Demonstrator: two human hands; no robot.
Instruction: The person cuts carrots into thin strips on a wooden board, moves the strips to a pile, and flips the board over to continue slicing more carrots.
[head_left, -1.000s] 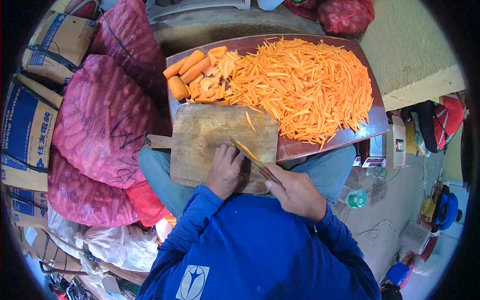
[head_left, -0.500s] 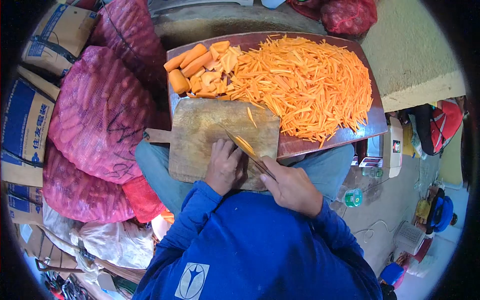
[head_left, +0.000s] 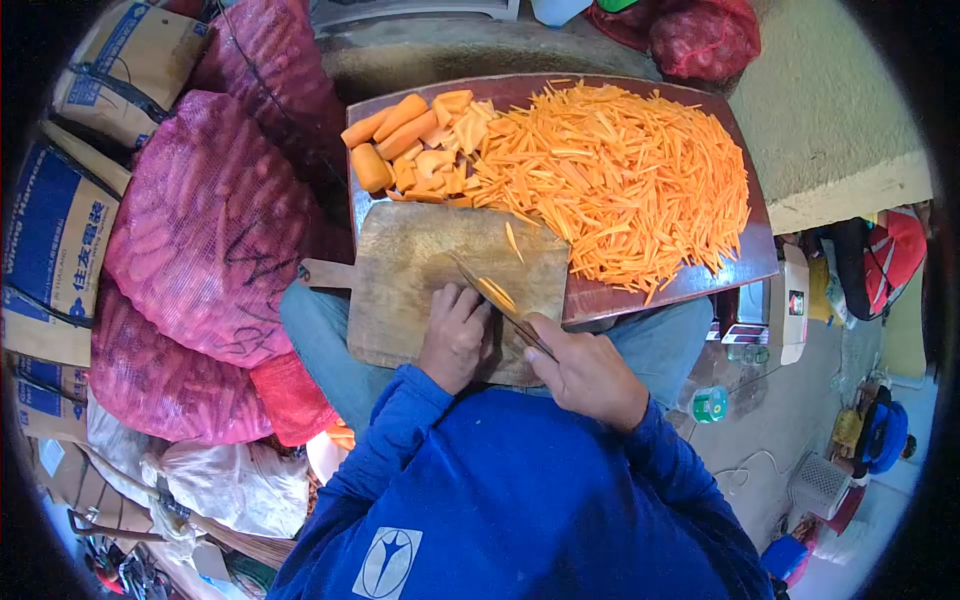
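A wooden cutting board (head_left: 400, 300) with a short handle lies across my lap, against the edge of the dark red table. My right hand (head_left: 592, 372) is wrapped round the handle of a kitchen knife (head_left: 522, 326). Its blade slants up and left across the board, with thin carrot strips (head_left: 497, 293) on it. Close beside the blade, my left hand (head_left: 457, 340) presses on the board with its fingers curled. Whatever lies under those fingers is hidden. One loose carrot strip (head_left: 512, 238) rests near the board's far edge.
Beyond the board, the table (head_left: 600, 302) bears a big heap of carrot strips (head_left: 640, 180), carrot slices (head_left: 435, 165) and peeled carrot pieces (head_left: 372, 168). Pink mesh sacks (head_left: 200, 240) and cardboard boxes (head_left: 55, 250) crowd the left. A bottle (head_left: 709, 404) lies on the right-hand floor.
The view has shifted slightly, so everything sits a little lower and to the right. Both hands and the knife keep nearly the same place over the board.
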